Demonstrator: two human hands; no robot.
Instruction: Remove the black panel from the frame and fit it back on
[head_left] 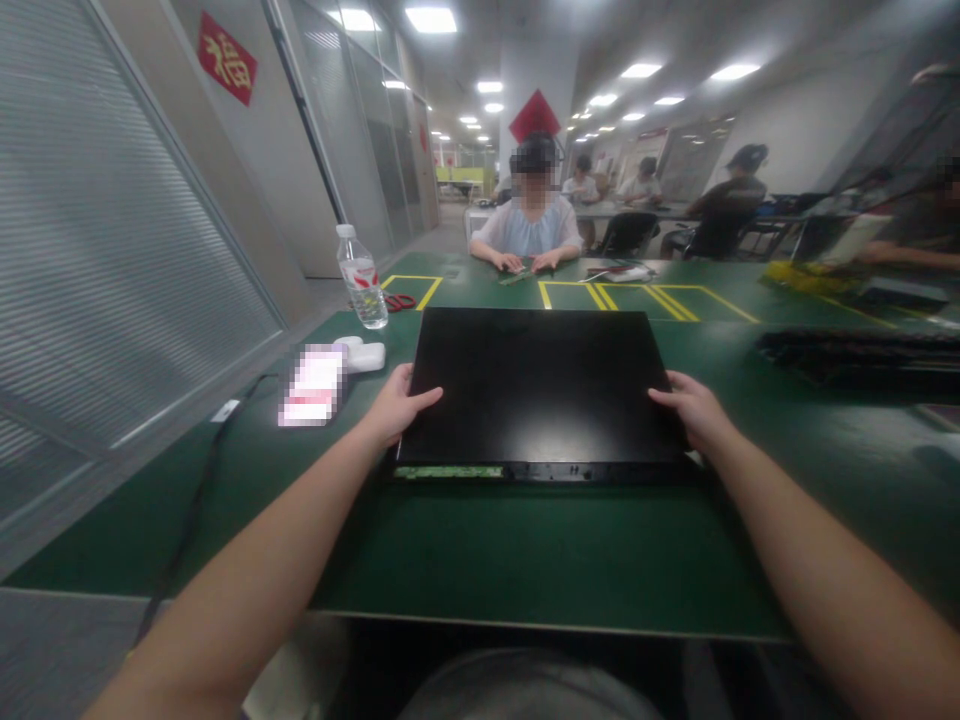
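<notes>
Black panel [529,385] lies flat on the green desk [525,560], centred before us, close to the near edge. Its long axis runs left to right, parallel to that edge. A green strip [448,471] shows along the left part of its near side.

Left hand [397,405] grasps the panel's left short side: thumb on the top face, fingers hidden beneath. Right hand [694,408] grasps the right short side likewise. Both sit toward the near corners, equally near; the panel spans between them.

Toward the desk's left edge: a blurred phone [311,385], a white object [364,355] touching it, a cable [195,500] running off the near-left corner. Farther back stand a capped water bottle [362,277], whose fill level we cannot read, and red scissors [400,300]. By the right edge lies a dark long item [862,352]. A co-worker [529,225] sits at the far edge, hands on the desk.
</notes>
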